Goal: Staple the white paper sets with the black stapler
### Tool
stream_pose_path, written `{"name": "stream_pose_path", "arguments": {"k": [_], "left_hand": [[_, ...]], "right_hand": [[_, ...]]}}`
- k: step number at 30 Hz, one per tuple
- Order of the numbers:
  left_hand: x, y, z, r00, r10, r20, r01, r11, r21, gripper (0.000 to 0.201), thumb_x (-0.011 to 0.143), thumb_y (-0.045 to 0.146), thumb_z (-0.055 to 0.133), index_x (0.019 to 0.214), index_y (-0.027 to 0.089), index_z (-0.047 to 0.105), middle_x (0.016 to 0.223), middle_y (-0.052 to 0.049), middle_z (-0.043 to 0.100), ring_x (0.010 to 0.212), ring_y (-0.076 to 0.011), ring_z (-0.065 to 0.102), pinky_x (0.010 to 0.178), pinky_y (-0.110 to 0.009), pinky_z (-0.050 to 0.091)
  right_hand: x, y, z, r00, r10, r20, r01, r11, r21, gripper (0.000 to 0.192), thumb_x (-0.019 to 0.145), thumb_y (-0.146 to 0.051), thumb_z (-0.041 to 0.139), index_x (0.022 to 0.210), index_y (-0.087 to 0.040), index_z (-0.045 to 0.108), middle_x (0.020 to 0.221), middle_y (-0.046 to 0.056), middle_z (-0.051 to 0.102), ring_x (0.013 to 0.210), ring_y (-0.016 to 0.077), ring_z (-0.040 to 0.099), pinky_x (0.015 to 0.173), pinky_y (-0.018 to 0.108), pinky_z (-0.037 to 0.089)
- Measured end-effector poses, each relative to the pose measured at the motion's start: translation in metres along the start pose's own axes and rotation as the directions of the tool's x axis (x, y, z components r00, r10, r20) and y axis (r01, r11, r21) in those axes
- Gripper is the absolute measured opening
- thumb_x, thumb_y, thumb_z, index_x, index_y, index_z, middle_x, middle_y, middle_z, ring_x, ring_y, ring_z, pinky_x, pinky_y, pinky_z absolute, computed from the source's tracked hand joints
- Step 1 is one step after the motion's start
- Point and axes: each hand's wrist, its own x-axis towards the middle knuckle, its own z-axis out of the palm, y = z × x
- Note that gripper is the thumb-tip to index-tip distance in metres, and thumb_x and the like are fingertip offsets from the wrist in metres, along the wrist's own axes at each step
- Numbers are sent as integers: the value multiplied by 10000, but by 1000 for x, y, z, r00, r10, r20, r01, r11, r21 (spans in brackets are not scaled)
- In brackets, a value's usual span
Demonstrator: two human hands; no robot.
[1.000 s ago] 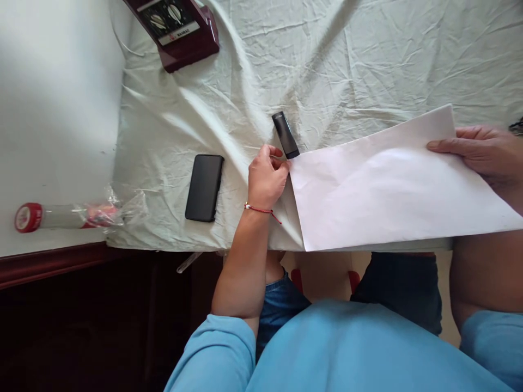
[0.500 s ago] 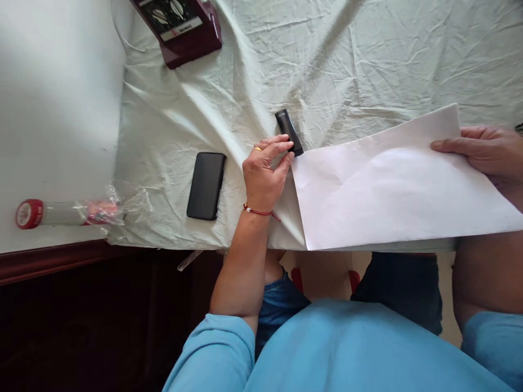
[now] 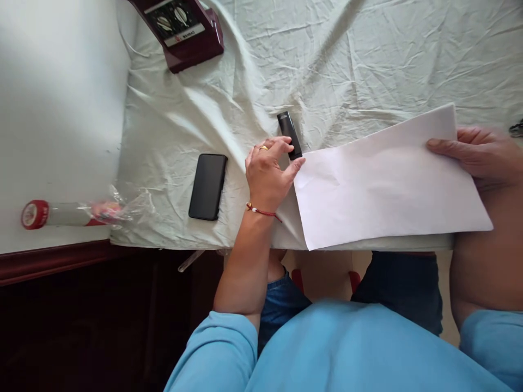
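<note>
A small black stapler (image 3: 288,129) rests on the cloth at the upper left corner of the white paper sheets (image 3: 388,185). My left hand (image 3: 269,171) is beside it, with thumb and fingers parted. The fingertips reach the stapler's lower left side, and the thumb tip lies by its near end at the paper's corner. Whether the thumb touches the stapler or only the paper I cannot tell. My right hand (image 3: 486,152) grips the right end of the paper, thumb on top and fingers hidden beneath. The paper bends slightly, its near edge along the table's front edge.
A black phone (image 3: 207,187) lies left of my left hand. Farther left is a clear tube with red ends (image 3: 65,214), partly in crinkled plastic. A dark red device with knobs (image 3: 183,38) stands at the back left. A wrinkled pale green cloth (image 3: 368,60) covers the table.
My left thumb has moved right, away from the fingers, widening the gap between them. My right hand and the paper's right end have shifted slightly left. The stapler stays at the paper's corner.
</note>
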Motion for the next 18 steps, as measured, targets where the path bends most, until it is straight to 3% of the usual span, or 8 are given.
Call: {"name": "stream_pose_path", "arguments": {"k": [6,10,15,18], "left_hand": [[1,-16,4,998,39,-56,-39,999,11,451,811,-44,670,1085,302,762,1344,-1,806,1281,-279,721,1182,-504,530],[7,-16,0,993,-65,-96,61,997,-51,441,834,-59,616,1048,271,816,1210,-19,835,1217,-251,738,1180,-466,528],[6,-6,-1,921,-370,-125,309,886,-346,47,990,218,713,1003,222,758,1055,-37,792,1013,-176,736,915,-289,598],[1,-3,-5,892,-444,-81,340,779,-527,373,1057,588,646,969,229,704,961,-37,749,895,-155,712,741,-247,555]], "right_hand": [[-4,-2,3,992,40,117,-35,998,-44,726,571,-628,844,1165,-241,686,963,66,703,650,197,674,488,261,535],[-15,-10,8,993,-25,113,27,1000,-15,715,558,-628,865,1134,-238,701,1002,59,701,692,181,682,543,247,551],[-8,-1,1,978,-203,-43,205,977,53,614,563,-611,880,1034,-246,732,1089,30,696,772,120,669,668,227,571],[4,7,-3,948,-294,-126,307,946,101,566,620,-606,858,1071,-289,728,1157,1,682,910,124,680,801,257,572]]}}
